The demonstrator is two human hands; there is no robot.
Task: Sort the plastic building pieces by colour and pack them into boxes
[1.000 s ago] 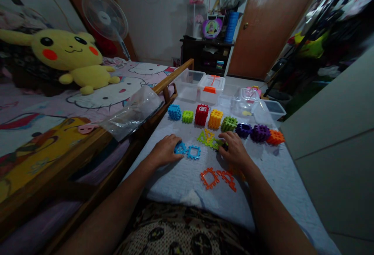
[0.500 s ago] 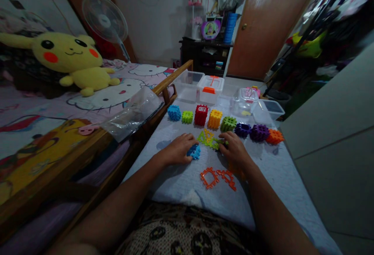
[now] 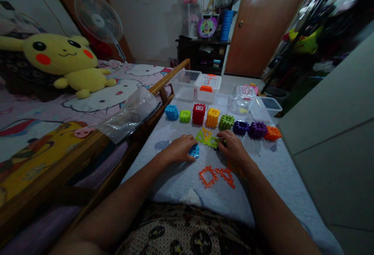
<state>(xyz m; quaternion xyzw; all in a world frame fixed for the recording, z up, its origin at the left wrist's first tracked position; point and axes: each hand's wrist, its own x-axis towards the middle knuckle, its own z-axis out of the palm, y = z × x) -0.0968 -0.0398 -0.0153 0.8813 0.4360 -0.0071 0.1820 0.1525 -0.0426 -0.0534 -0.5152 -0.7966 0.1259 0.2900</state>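
Note:
My left hand (image 3: 179,149) is closed on a light-blue interlocking building piece (image 3: 194,151) just above the cloth, fingers and thumb around its left side. My right hand (image 3: 233,146) has its fingertips bent onto a lime-green building piece (image 3: 214,143); part of that piece hides beneath the fingers. Between the hands, more lime-green pieces and a yellow piece (image 3: 207,133) lie flat and close together. Nearer to me rest a square orange frame piece (image 3: 208,177) and a triangular orange piece (image 3: 227,177). Another orange piece (image 3: 235,167) is partly covered by my right forearm.
Behind my hands runs a row of stacked pieces sorted by colour, among them a red stack (image 3: 199,114) and a purple stack (image 3: 257,130). Clear plastic boxes (image 3: 185,87) stand at the far edge. A wooden bed rail (image 3: 163,85) with a plastic bag (image 3: 131,110) borders the left.
The blue piece in my left hand has tilted and shows a flatter face. My right hand has shifted very slightly left over the green piece. The whole view has moved slightly.

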